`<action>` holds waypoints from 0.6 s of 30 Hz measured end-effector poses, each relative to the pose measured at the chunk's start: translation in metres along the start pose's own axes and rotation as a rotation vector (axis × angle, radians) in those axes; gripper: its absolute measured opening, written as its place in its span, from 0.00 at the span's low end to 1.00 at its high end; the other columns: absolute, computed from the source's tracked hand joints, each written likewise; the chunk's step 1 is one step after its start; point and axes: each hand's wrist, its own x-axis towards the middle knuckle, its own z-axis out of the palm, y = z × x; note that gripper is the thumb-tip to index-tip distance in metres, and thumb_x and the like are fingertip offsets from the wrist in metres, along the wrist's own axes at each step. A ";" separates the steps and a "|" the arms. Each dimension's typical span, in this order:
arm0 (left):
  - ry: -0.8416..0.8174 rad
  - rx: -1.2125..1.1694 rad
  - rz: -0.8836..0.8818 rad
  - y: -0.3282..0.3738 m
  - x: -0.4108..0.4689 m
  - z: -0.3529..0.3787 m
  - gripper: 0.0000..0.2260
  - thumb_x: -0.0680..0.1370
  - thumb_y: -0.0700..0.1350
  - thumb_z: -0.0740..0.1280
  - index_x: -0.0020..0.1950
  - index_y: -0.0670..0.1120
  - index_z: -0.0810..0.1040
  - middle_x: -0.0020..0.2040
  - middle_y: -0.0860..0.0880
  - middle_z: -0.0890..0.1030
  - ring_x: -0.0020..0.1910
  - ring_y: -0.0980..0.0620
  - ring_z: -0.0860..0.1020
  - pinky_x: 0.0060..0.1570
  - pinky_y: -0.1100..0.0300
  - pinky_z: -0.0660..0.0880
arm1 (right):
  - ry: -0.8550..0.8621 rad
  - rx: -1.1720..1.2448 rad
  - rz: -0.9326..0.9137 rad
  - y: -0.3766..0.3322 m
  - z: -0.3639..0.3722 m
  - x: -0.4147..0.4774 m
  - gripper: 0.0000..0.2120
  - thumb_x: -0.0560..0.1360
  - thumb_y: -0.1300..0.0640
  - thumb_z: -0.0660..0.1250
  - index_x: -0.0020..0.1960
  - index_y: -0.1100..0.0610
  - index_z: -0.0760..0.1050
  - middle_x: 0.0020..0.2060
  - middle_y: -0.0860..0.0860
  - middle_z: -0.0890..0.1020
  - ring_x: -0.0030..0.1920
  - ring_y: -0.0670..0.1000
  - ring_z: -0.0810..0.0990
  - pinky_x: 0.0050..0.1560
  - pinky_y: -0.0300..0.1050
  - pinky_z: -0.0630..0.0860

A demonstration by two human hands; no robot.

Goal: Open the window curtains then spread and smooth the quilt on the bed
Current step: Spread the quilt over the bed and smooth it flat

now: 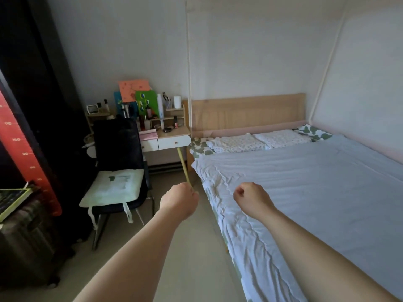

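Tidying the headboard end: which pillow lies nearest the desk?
The left floral pillow, beside the desk; the other pillow lies further right, toward the wall.

Matt, creased pale-blue cloth quilt [305, 182]; light, smooth wooden headboard [246, 112]; black chair [117, 140].

Two bare forearms, left hand [180, 200], right hand [250, 198], no sleeves

black chair [118, 149] with pale cushion [113, 189]; cluttered desk [172, 132] (behind chair); red chart [26, 153] far left
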 end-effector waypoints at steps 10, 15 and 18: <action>-0.098 0.005 0.126 -0.044 0.194 -0.014 0.11 0.79 0.49 0.58 0.50 0.45 0.77 0.45 0.50 0.79 0.43 0.48 0.77 0.39 0.58 0.72 | 0.052 0.011 0.123 -0.054 0.056 0.146 0.11 0.74 0.55 0.60 0.39 0.59 0.75 0.37 0.54 0.81 0.40 0.56 0.78 0.38 0.45 0.73; -0.154 0.034 0.178 -0.047 0.288 0.011 0.11 0.80 0.47 0.58 0.50 0.44 0.77 0.47 0.48 0.80 0.46 0.46 0.79 0.41 0.55 0.75 | 0.063 -0.022 0.161 -0.044 0.077 0.225 0.11 0.76 0.55 0.60 0.43 0.59 0.78 0.40 0.53 0.82 0.42 0.55 0.79 0.39 0.45 0.72; -0.165 -0.019 0.156 -0.045 0.344 0.027 0.11 0.79 0.50 0.59 0.47 0.45 0.76 0.43 0.49 0.80 0.41 0.47 0.79 0.35 0.59 0.72 | 0.069 -0.026 0.174 -0.033 0.083 0.274 0.12 0.76 0.55 0.59 0.44 0.61 0.78 0.40 0.54 0.82 0.41 0.56 0.79 0.40 0.47 0.75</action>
